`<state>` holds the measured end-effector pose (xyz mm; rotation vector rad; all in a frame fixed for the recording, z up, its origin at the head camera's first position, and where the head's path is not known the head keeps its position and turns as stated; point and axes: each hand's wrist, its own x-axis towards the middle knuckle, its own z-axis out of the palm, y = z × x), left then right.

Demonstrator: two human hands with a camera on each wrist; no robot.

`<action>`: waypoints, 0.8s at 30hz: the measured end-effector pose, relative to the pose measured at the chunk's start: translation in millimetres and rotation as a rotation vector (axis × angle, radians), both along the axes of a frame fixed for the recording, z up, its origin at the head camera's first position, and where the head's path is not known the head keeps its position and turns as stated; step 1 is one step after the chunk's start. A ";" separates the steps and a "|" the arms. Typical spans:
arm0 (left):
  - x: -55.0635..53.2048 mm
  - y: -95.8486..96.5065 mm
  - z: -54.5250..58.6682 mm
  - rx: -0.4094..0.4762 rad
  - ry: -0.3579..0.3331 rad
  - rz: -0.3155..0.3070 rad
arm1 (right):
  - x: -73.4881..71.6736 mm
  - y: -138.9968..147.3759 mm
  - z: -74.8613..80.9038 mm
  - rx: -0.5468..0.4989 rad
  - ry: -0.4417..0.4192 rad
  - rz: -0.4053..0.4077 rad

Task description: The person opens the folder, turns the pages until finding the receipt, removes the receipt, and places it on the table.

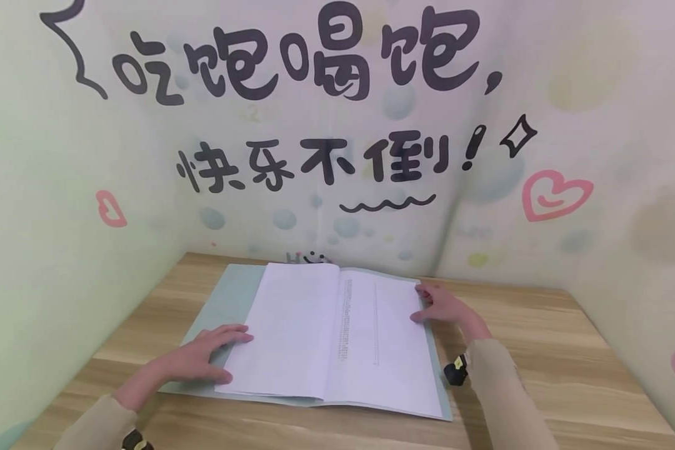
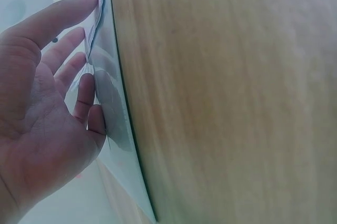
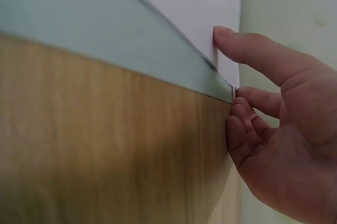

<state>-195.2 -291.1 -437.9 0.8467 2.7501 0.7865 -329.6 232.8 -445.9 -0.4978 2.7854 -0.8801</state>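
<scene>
An open booklet [image 1: 382, 375] with white pages and a pale blue-green cover [image 1: 233, 294] lies on a wooden table. Lines of small print run along the right-hand page; its left-hand page [image 1: 292, 319] looks blank. My left hand [image 1: 199, 356] rests at the left page's outer edge, thumb and fingers spread over it. In the left wrist view, the loose page edges [image 2: 97, 23] fan out by the fingers. My right hand [image 1: 444, 305] is at the upper right corner of the right page [image 3: 184, 2]. Its thumb lies on the paper, and the other fingers bend loosely beside the corner.
The wooden table [image 1: 568, 362] extends to both sides of the booklet. Behind it stands a pale wall [image 1: 613, 144] with large dark lettering and pink hearts. Each wrist wears a small black device [image 1: 455, 370] on a strap.
</scene>
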 end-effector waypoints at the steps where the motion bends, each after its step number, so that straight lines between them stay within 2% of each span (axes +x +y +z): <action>1: 0.1 0.0 0.5 0.002 0.004 -0.002 | -0.5 0.0 -0.4 0.008 -0.007 -0.013; 9: -1.4 -1.0 0.2 0.000 -0.020 0.000 | 3.7 -2.2 0.9 0.014 -0.032 -0.025; 17: -0.2 -2.7 -1.4 0.005 -0.007 -0.005 | 3.7 -3.2 -0.6 0.028 -0.021 -0.017; 24: 1.7 -1.4 0.3 0.004 -0.009 -0.001 | 2.4 -4.8 -3.0 0.048 0.012 -0.043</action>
